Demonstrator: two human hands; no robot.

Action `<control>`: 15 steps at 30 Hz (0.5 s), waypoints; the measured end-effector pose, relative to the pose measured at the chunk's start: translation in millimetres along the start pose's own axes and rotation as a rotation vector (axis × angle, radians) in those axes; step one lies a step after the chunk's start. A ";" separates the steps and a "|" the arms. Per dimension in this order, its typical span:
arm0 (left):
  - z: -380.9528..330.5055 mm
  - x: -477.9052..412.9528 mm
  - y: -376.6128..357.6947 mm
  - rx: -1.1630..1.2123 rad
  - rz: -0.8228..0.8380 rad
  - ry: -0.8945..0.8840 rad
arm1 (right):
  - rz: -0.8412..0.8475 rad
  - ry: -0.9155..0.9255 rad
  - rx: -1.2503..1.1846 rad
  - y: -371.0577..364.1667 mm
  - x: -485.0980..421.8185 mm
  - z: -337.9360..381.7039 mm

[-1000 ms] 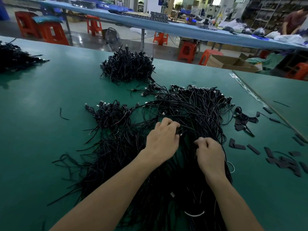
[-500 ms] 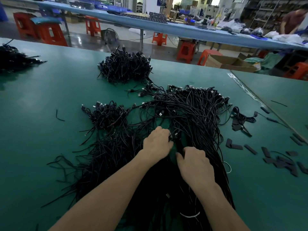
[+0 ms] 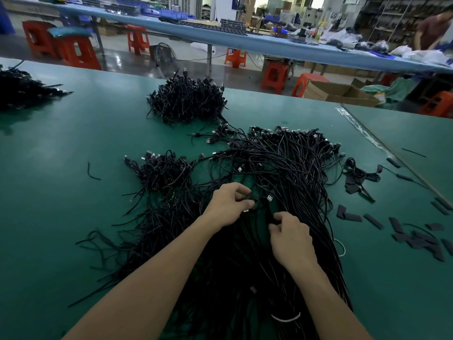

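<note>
We see both bare forearms reaching in from the near edge onto a green table [image 3: 61, 192], over a wide cable bundle [image 3: 294, 173] whose black strands fan out from our side towards the far right. A white tie [image 3: 285, 318] binds the bundle at the near edge, between the two arms.

The left hand [image 3: 230, 204] rests on the middle of the bundle, thumb and curled fingers pinching a black cable [image 3: 255, 200]. A silver plug [image 3: 269, 198] lies just to the right of that pinch. Whether it belongs to the pinched strand, we cannot tell. The right hand [image 3: 290, 238] sits just nearer and to the right. Its fingers are curled down into the cable bundle and its thumb closes on a few dark strands.

A smaller tangle [image 3: 161, 170] lies left of the hands, touching the bundle's stray ends. A dense heap [image 3: 187, 101] sits farther back, and another pile [image 3: 19, 89] is at the table's left edge. Flat black strips [image 3: 416, 236] are scattered to the right, near a coiled cable [image 3: 360, 171].

Beyond the table we see orange stools [image 3: 78, 52], an open cardboard box [image 3: 338, 93], a long blue bench [image 3: 269, 45] and a person [image 3: 434, 28] bent over it. Any labels on the goods there are too blurred for us to read.
</note>
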State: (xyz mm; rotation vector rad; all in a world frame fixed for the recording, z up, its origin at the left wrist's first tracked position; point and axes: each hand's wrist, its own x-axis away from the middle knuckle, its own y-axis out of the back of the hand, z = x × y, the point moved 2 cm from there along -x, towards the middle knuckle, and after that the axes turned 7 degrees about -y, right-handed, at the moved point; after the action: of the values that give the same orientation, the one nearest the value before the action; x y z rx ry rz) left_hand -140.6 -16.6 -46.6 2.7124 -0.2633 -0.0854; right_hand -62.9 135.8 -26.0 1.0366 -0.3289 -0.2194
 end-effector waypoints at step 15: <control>-7.5 -1.4 1.9 0.192 -0.020 0.042 | -0.092 0.128 -0.242 13.2 -1.8 -5.7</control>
State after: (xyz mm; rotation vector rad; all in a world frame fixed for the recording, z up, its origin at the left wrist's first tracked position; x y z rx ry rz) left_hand -141.6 -15.1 -38.9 2.9036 -0.2434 -0.0089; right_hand -62.2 147.4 -17.6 0.8228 -0.1346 -0.2679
